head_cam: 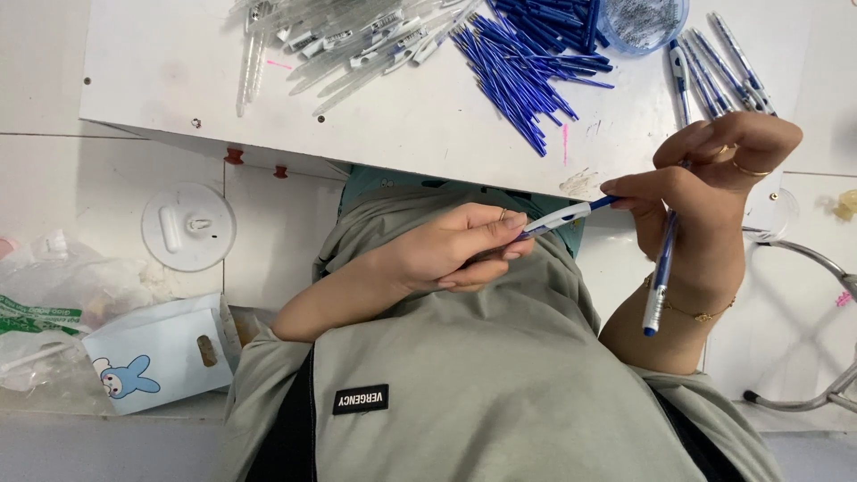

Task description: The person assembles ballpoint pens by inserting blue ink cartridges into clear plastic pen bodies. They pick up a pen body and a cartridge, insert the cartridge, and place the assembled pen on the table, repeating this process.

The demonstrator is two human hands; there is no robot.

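My left hand (464, 250) is closed around the back end of a white pen barrel (558, 219), held level over my lap. My right hand (705, 174) pinches the blue refill (605, 203) sticking out of that barrel's front end. The same hand also keeps a finished blue-and-white pen (661, 277) tucked in its fingers, hanging downward along the wrist. Both hands sit below the near edge of the white table (428, 134).
On the table lie a heap of clear pen barrels (348, 45), a pile of blue refills (522, 62), a clear round tub (641, 22) and several finished pens (714, 67). To the left are a round white lid (188, 226), a rabbit-printed box (161, 357) and plastic bags (45, 303). A metal frame (826, 268) stands at right.
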